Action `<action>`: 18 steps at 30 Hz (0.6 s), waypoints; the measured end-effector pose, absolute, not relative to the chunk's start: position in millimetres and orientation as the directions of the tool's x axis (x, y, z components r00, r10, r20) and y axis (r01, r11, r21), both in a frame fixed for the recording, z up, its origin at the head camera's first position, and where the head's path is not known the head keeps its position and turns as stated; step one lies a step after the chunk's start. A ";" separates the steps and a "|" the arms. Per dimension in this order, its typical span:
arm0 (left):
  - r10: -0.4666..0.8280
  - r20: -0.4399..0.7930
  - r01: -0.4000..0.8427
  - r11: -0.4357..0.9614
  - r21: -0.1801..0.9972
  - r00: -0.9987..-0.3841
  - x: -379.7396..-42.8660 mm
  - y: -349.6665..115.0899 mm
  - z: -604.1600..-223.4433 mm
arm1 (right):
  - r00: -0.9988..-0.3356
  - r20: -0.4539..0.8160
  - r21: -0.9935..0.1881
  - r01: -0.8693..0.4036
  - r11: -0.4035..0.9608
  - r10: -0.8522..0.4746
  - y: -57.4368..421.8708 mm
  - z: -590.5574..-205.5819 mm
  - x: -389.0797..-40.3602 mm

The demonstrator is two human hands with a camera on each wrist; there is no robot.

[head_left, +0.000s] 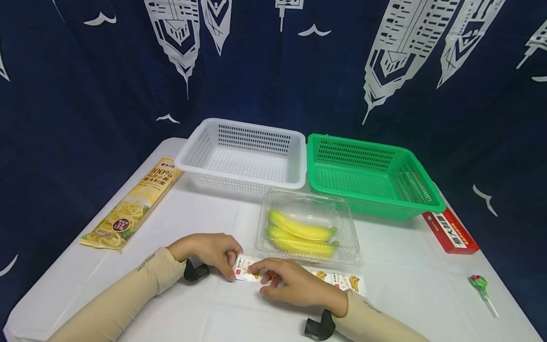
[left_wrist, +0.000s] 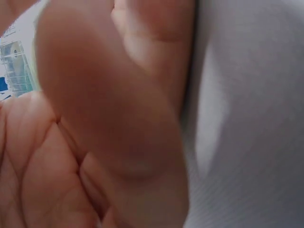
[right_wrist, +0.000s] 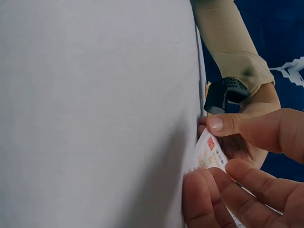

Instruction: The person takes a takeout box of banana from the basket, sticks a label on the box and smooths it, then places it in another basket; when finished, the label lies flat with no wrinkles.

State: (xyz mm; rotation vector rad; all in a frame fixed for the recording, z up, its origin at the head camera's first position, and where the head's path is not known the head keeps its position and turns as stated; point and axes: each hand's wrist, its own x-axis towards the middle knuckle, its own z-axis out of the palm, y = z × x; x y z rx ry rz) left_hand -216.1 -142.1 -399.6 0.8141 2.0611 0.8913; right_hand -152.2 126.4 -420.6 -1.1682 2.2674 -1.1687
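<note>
A long paper label (head_left: 337,279) printed with bananas lies flat on the white table (head_left: 410,285), in front of a clear clamshell box (head_left: 308,227) that holds two yellow bananas (head_left: 301,231). My left hand (head_left: 232,270) pinches the label's left end. My right hand (head_left: 266,278) lies over the label just beside it and pinches the same end. In the right wrist view the right hand (right_wrist: 203,151) has its thumb above and fingers below the lifted corner of the label (right_wrist: 213,160). The left wrist view shows only my left hand (left_wrist: 109,118), blurred and close.
A white basket (head_left: 239,164) and a green basket (head_left: 376,175) stand side by side behind the clamshell. A pasta packet (head_left: 134,204) lies at the left, a red box (head_left: 450,231) at the right edge, and a lollipop (head_left: 482,286) at the front right.
</note>
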 end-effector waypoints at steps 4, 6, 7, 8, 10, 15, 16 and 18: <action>0.781 -0.378 0.240 0.543 0.805 -0.497 -216.6 -143.5 -399.4 | -0.617 0.062 -0.787 -0.513 0.342 -0.784 124.4 -422.2 -152.5; 0.792 -0.383 0.230 0.532 0.815 -0.475 -217.3 -144.9 -399.3 | -0.623 0.056 -0.791 -0.504 0.346 -0.780 123.4 -422.5 -152.7; 0.801 -0.384 0.219 0.521 0.825 -0.460 -217.6 -145.5 -399.5 | -0.626 0.054 -0.794 -0.499 0.347 -0.778 123.0 -422.6 -152.9; 0.810 -0.379 0.212 0.508 0.835 -0.448 -217.9 -145.9 -399.8 | -0.629 0.054 -0.796 -0.496 0.347 -0.776 122.4 -422.5 -152.9; 0.831 -0.362 0.200 0.475 0.857 -0.422 -218.6 -146.5 -400.3 | -0.635 0.057 -0.799 -0.492 0.346 -0.770 121.2 -422.3 -153.0; 0.874 -0.293 0.181 0.383 0.906 -0.388 -220.7 -145.3 -402.4 | -0.664 0.070 -0.805 -0.478 0.351 -0.744 117.4 -421.4 -153.3; 0.878 -0.284 0.179 0.373 0.911 -0.384 -221.1 -144.8 -403.1 | -0.672 0.069 -0.807 -0.472 0.354 -0.738 116.7 -421.4 -153.1; 0.884 -0.274 0.177 0.359 0.916 -0.378 -221.4 -144.1 -404.2 | -0.685 0.072 -0.812 -0.463 0.356 -0.725 115.3 -421.3 -152.7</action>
